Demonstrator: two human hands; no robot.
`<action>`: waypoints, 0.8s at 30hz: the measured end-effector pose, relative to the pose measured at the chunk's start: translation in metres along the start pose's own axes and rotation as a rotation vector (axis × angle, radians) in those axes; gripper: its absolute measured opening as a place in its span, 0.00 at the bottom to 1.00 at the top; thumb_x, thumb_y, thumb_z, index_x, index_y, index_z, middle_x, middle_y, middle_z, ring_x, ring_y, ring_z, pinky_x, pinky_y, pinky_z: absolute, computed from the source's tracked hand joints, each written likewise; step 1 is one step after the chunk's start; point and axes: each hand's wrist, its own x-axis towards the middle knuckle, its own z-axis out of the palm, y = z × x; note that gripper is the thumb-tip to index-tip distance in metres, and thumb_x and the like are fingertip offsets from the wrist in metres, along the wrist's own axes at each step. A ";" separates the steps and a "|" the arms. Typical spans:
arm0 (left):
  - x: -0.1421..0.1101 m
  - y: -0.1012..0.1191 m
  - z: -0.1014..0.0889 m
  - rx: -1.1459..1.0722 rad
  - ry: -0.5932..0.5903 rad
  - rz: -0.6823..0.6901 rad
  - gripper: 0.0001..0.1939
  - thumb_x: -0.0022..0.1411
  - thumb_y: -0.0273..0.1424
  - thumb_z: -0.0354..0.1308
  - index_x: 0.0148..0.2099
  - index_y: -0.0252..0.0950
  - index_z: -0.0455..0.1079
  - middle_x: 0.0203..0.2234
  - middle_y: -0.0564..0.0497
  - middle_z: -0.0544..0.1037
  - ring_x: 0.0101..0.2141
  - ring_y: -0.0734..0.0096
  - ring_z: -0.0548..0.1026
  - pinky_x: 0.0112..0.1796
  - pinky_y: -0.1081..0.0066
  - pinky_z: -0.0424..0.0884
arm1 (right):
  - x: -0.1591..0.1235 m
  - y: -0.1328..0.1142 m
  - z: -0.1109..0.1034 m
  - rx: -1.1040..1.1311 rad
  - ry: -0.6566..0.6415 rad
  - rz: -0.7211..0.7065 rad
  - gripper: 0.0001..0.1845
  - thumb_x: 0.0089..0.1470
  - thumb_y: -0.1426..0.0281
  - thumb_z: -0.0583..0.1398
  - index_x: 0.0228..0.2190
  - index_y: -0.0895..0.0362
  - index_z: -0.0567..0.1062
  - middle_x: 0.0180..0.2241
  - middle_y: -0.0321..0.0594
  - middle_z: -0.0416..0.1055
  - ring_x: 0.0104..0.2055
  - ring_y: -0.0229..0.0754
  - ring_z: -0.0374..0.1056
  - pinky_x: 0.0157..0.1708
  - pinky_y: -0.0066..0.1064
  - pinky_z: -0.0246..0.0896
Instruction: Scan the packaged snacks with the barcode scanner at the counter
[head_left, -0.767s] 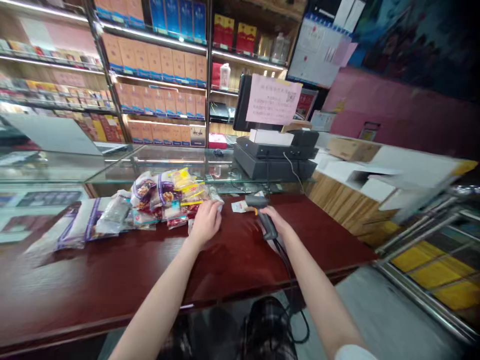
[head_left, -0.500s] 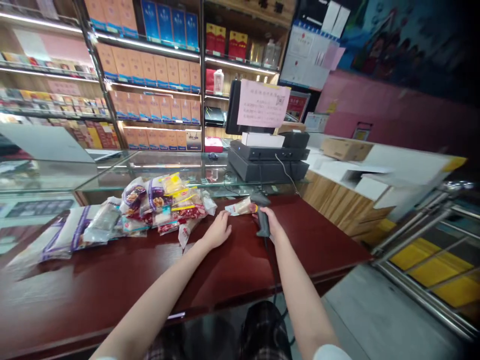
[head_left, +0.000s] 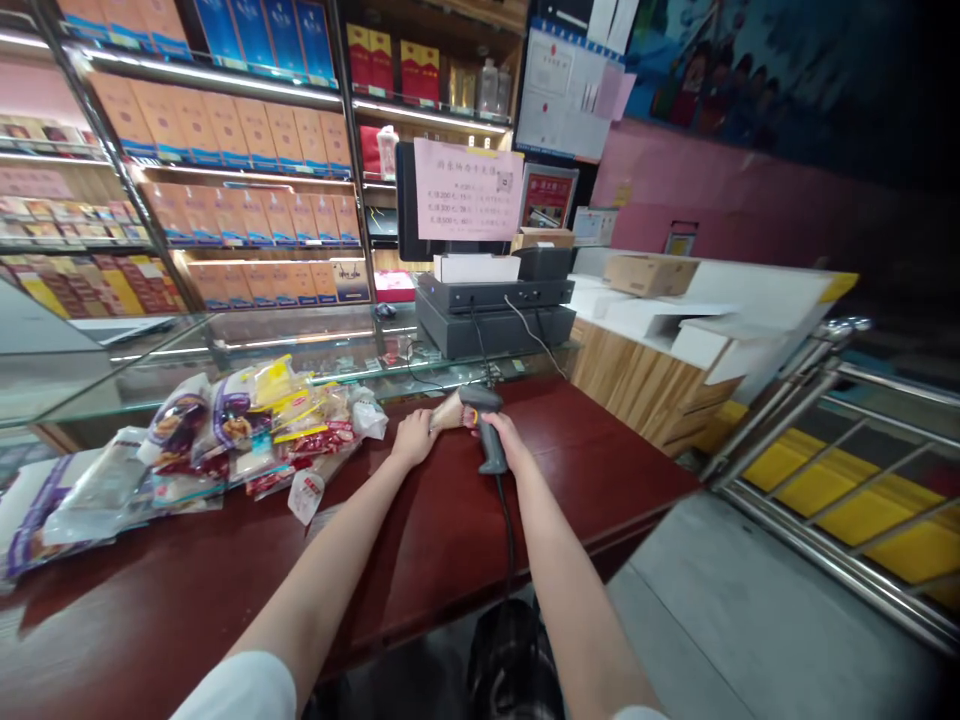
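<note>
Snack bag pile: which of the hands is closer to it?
Left. The left hand is just beyond the right end of the snack bag pile; the right hand is farther right, holding the scanner.

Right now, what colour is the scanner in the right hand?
Dark grey scanner; best in the head view.

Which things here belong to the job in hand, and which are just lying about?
In use:
handheld scanner, gripped by the right hand
pale packet, touched by the left hand
bagged goods, probably

Apparently just there:
cardboard box
shelved orange boxes
</note>
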 end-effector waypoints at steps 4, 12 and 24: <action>-0.007 0.004 -0.001 -0.033 0.028 -0.075 0.13 0.64 0.32 0.56 0.49 0.32 0.66 0.52 0.32 0.73 0.56 0.42 0.69 0.57 0.46 0.57 | -0.001 0.000 0.000 0.083 0.009 0.013 0.14 0.43 0.63 0.66 0.33 0.56 0.80 0.33 0.39 0.81 0.34 0.43 0.78 0.36 0.31 0.73; -0.023 -0.004 -0.022 -0.404 0.085 -0.181 0.10 0.68 0.39 0.50 0.38 0.38 0.62 0.35 0.43 0.78 0.44 0.52 0.77 0.51 0.51 0.68 | -0.007 -0.008 -0.004 0.309 0.023 0.027 0.09 0.50 0.68 0.61 0.34 0.56 0.78 0.36 0.42 0.82 0.35 0.44 0.79 0.38 0.34 0.77; -0.100 -0.008 -0.078 -1.661 0.049 -0.243 0.27 0.66 0.46 0.58 0.58 0.31 0.67 0.41 0.39 0.81 0.32 0.66 0.79 0.38 0.64 0.77 | -0.011 -0.010 0.019 0.221 0.042 0.062 0.07 0.50 0.67 0.62 0.32 0.56 0.76 0.31 0.39 0.80 0.27 0.40 0.76 0.31 0.32 0.75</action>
